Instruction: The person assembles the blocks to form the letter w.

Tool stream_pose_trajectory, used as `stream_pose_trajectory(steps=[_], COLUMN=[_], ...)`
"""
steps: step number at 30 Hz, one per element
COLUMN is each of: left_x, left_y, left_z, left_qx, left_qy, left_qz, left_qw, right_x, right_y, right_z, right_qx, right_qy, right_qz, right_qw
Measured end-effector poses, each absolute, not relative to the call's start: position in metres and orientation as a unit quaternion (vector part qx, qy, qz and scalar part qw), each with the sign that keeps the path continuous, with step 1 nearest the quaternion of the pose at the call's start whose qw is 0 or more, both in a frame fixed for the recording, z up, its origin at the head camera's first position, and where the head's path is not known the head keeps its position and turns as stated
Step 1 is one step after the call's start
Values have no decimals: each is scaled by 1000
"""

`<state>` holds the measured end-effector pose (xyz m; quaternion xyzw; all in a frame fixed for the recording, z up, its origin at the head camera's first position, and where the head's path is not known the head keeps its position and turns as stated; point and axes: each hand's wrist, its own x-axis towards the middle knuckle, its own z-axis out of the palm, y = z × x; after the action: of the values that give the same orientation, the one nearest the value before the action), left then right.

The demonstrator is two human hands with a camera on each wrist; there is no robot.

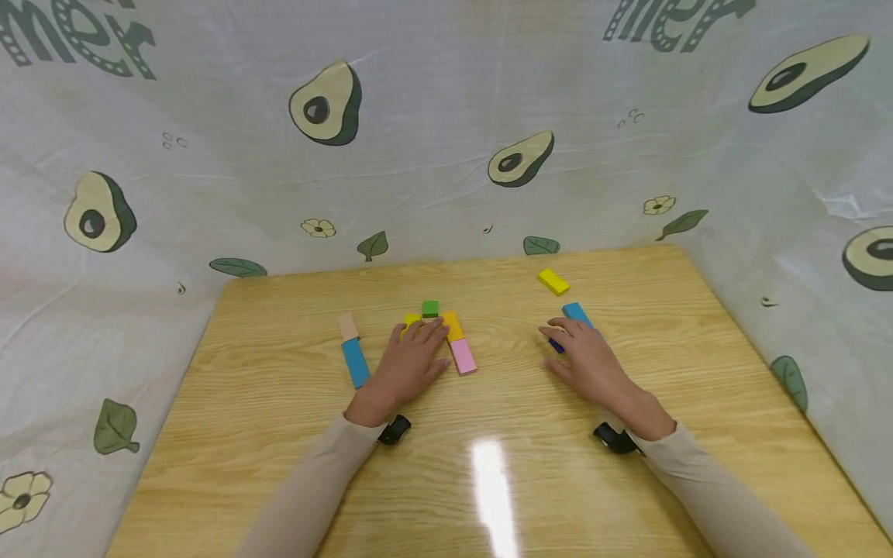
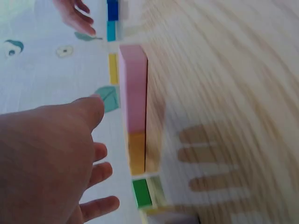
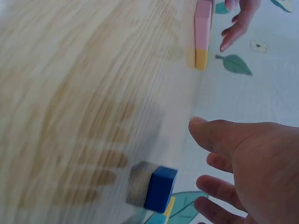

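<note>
My left hand (image 1: 410, 368) hovers with spread fingers over a group of wooden blocks and holds nothing. Around its fingertips are a yellow block (image 1: 412, 318), a green block (image 1: 430, 308) and an orange block (image 1: 453, 325). A pink block (image 1: 463, 357) lies end to end with the orange one, right of the thumb. On the right, my right hand (image 1: 589, 363) is held over a dark blue block (image 3: 161, 189) with loosely extended fingers and nothing in its grasp. This hand partly hides a light blue block (image 1: 576, 312).
Left of the left hand, a beige block (image 1: 348, 326) and a blue block (image 1: 355, 363) form a slanted line. Another yellow block (image 1: 553, 282) lies farther back on the wooden table (image 1: 279, 434). A patterned cloth (image 1: 432, 101) hangs behind and beside the table.
</note>
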<state>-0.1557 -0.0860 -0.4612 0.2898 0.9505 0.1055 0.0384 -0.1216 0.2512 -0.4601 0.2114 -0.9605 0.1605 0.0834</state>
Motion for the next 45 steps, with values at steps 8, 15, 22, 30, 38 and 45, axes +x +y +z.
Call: stream_pose_trajectory(steps=[8,15,22,30,38,45], left_x=[-153,-155,-154,-154,-154,-154], left_y=[-69,-58,-51,-50,-50,-49], left_z=[-463,-466,-469,-472,-474,-476], left_qx=[269,253,242,240,238,234], left_qy=[958,965,969,970,970,971], left_qz=[92,66,52,36,36,43], left_qw=[29,35,26,20,24,27], right_x=[-122,-119,-120,-121,-126,-130], right_y=[269,278,281,281,279,276], right_z=[-463,-465,-470,-471,-471,-468], right_qx=[203,209,211,224,231,226], right_qy=[-964,-963,-962,-957,-956,-958], right_qz=[156,154,159,162,158,154], right_qw=[67,71,74,88,94,88])
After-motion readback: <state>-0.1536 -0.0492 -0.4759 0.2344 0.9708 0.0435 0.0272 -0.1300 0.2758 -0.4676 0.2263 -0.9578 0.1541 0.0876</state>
